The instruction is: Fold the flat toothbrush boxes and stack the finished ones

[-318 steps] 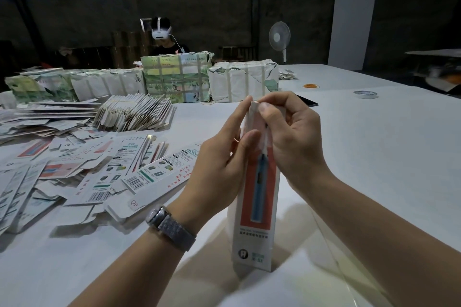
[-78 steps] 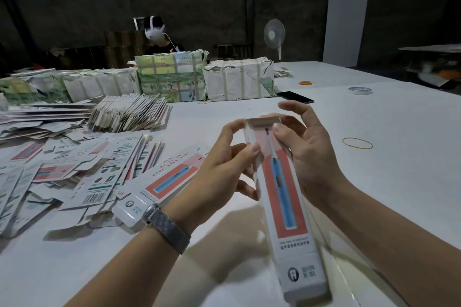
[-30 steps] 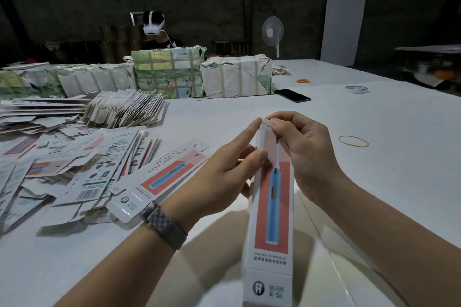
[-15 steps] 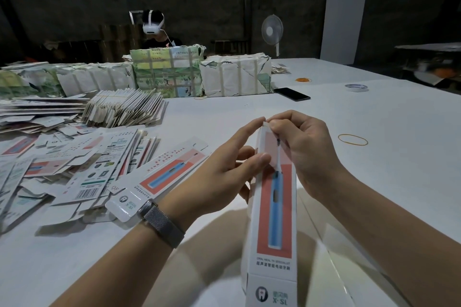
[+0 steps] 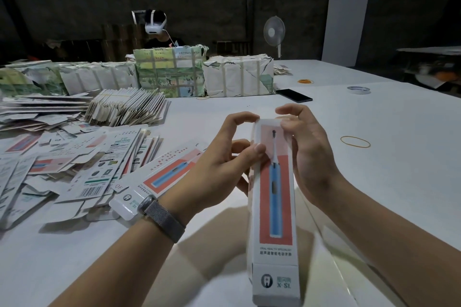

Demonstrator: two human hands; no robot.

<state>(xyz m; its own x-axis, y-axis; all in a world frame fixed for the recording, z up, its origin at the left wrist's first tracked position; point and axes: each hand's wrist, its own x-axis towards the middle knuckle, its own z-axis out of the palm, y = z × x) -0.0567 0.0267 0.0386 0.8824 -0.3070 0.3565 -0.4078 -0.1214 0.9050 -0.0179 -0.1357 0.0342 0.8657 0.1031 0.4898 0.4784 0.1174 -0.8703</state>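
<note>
The upright toothbrush box [image 5: 274,197] has "X·SL" next to a tooth logo at the bottom, and "ORAL HEALTH SPECIALIST" above a line of Chinese I can't really make out. The finished box [image 5: 159,177] lying on the table shows "SL", and what looks like "QF" on its flap.

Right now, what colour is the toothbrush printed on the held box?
Blue, on a red panel of the box; head view.

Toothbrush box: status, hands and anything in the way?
Left hand and right hand both pinch the box near its top end. Box upright, top flap closed. Nothing blocking.
</note>
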